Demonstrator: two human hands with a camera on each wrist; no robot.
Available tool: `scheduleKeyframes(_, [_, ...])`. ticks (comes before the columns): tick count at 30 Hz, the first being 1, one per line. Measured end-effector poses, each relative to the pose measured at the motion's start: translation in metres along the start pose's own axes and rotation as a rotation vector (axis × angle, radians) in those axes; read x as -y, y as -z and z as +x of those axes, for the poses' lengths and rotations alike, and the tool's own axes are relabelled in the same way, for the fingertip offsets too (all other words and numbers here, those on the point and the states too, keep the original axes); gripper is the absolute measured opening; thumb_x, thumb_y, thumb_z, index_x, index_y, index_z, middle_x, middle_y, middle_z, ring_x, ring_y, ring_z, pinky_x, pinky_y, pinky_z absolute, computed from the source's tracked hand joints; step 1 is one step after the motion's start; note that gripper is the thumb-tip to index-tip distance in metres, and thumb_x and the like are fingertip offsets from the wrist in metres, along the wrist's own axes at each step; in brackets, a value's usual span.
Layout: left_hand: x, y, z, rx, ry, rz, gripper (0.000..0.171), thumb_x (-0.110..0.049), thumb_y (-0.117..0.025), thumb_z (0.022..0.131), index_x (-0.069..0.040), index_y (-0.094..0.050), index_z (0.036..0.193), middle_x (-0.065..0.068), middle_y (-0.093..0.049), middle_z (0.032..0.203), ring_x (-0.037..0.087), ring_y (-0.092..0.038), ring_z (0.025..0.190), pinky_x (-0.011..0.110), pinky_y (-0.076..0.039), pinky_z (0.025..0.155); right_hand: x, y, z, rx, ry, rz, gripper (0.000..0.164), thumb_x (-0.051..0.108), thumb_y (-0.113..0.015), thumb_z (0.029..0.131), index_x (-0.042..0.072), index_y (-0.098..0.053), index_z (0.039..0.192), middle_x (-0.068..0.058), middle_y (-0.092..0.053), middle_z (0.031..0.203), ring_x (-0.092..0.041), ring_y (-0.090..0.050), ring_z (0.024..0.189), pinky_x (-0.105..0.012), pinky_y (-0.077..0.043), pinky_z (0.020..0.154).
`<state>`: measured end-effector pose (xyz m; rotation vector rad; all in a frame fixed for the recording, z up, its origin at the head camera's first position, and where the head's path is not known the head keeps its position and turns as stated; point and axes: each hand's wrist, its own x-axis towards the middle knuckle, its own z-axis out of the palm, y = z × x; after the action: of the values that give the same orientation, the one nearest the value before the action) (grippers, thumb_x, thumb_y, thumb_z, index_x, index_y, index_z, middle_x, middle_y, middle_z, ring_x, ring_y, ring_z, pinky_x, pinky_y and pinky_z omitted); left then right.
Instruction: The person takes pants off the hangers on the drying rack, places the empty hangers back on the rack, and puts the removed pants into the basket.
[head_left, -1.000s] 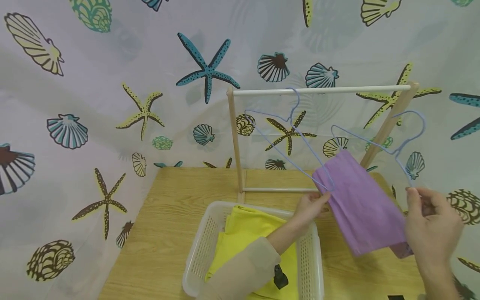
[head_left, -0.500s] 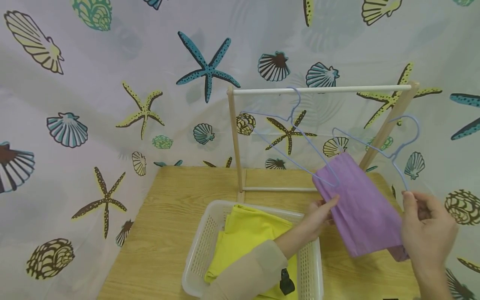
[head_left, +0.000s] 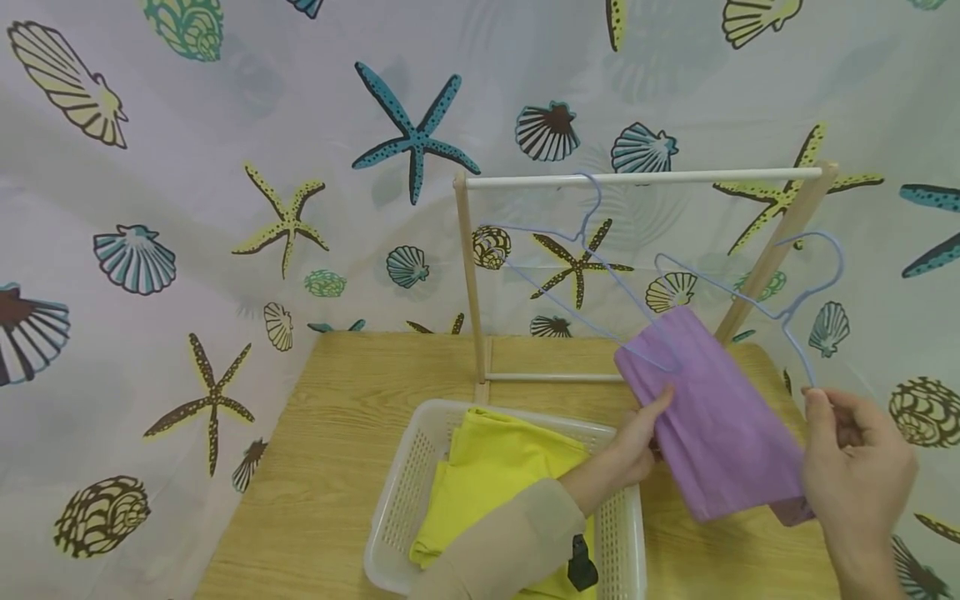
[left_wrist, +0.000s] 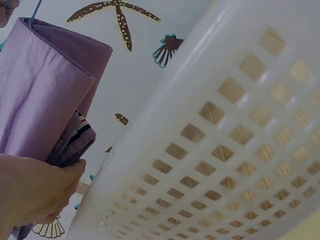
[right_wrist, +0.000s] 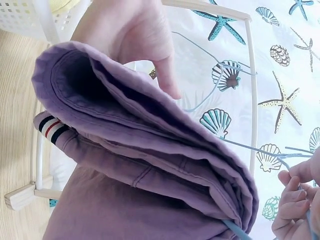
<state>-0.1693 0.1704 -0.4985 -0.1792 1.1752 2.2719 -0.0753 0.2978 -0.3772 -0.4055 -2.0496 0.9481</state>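
A folded purple cloth garment [head_left: 720,425] hangs over the bar of a light blue hanger [head_left: 785,317], right of the basket. My left hand [head_left: 636,437] holds the garment's left edge, thumb on the front and fingers behind. My right hand [head_left: 862,467] pinches the hanger's right arm; its hook points up, off the rail. The right wrist view shows the garment's layered folds [right_wrist: 145,115] and a striped tab [right_wrist: 51,131]. A second blue hanger [head_left: 579,237] hangs from the rail, its lower corner overlapping the garment in the head view.
A wooden rack with a white rail [head_left: 675,178] stands at the back of the wood-grain table [head_left: 300,467]. In front of it is a white perforated basket [head_left: 390,500] with folded yellow cloth [head_left: 487,475]. A shell-patterned curtain [head_left: 225,100] surrounds the table.
My left hand has slid a little down and right along the garment's edge. The held hanger has dropped slightly with my right hand, and the hanging one has swung a little.
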Motion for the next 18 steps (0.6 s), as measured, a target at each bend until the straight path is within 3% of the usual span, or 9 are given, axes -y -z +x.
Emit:
scheduleKeyframes(4, [0.0005,0.0037,0.0011,0.068,0.044,-0.044,0.061,-0.062,-0.068,0.079,-0.021,-0.055,0.123,-0.002,-0.065,0.119,0.017,-0.061,0.109,0.040,-0.043,0.103,0.0031,0.0007,-0.0013,-0.001,0.015,0.003,0.011,0.019,-0.065,0.093,0.011,-0.073,0.096,0.044,-0.051,0.073,0.011,-0.041,0.048,-0.008,-0.028,0.044])
scheduleKeyframes(10, [0.0008,0.0018,0.0017,0.021,0.077,-0.036,0.056,-0.057,-0.073,0.077,-0.019,-0.060,0.115,-0.003,-0.069,0.109,0.014,-0.064,0.097,0.035,-0.049,0.094,0.0029,0.0013,-0.0013,-0.001,0.016,0.020,0.008,0.019,-0.065,0.093,0.015,-0.072,0.094,0.045,-0.052,0.074,0.012,-0.042,0.049,-0.007,-0.030,0.045])
scheduleKeyframes(18, [0.0028,-0.0022,0.0035,-0.044,0.051,-0.087,0.045,-0.041,-0.078,0.078,-0.016,-0.061,0.110,-0.001,-0.070,0.104,0.015,-0.066,0.092,0.036,-0.052,0.091,-0.0021,0.0014,0.0001,0.010,-0.001,0.049,0.007,0.018,-0.063,0.094,0.020,-0.070,0.092,0.043,-0.055,0.077,0.012,-0.046,0.051,-0.006,-0.033,0.046])
